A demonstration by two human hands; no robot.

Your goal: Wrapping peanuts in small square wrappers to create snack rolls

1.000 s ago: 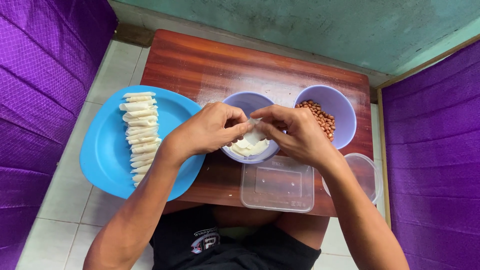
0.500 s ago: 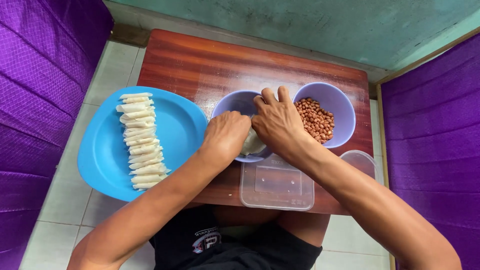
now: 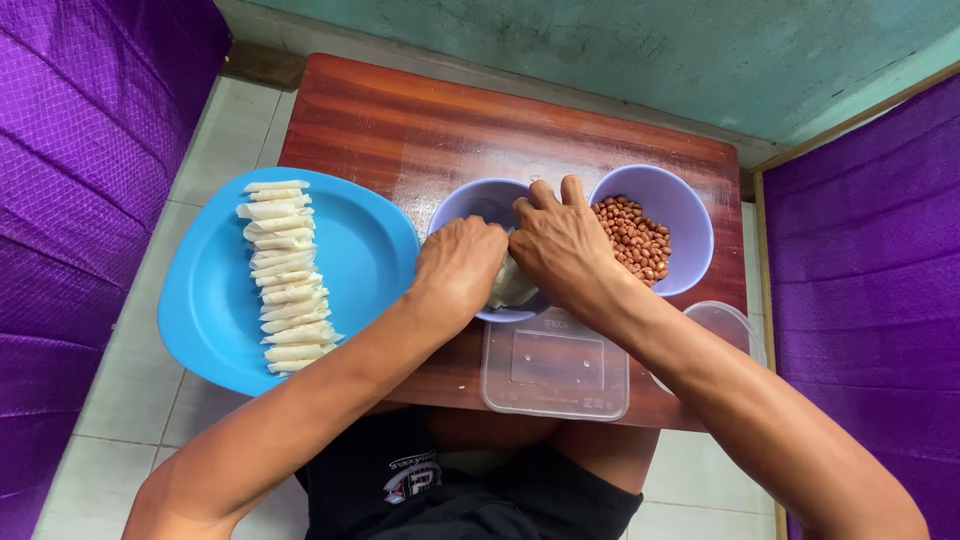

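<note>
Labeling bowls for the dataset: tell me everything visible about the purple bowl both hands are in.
The purple bowl is round, pale lilac, smooth like plastic, and stands upright on the wooden table. It sits between the blue plate and a matching bowl of peanuts, whose rim it appears to touch. The left hand and right hand cover most of it; white dough-like pieces show between them. A clear plastic lid lies just in front.

The tabletop (image 3: pixel 380 120) is reddish wood with a glossy varnish that catches the light. The blue plate (image 3: pixel 370 250) and both lilac bowls (image 3: pixel 690 215) look like smooth matt plastic; the clear container (image 3: pixel 555 370) is glossy see-through plastic. The pale wrappers (image 3: pixel 285 280) seem thin and matt (paper or dough, hard to tell). Purple cloth (image 3: pixel 80 150) looks quilted.
</note>
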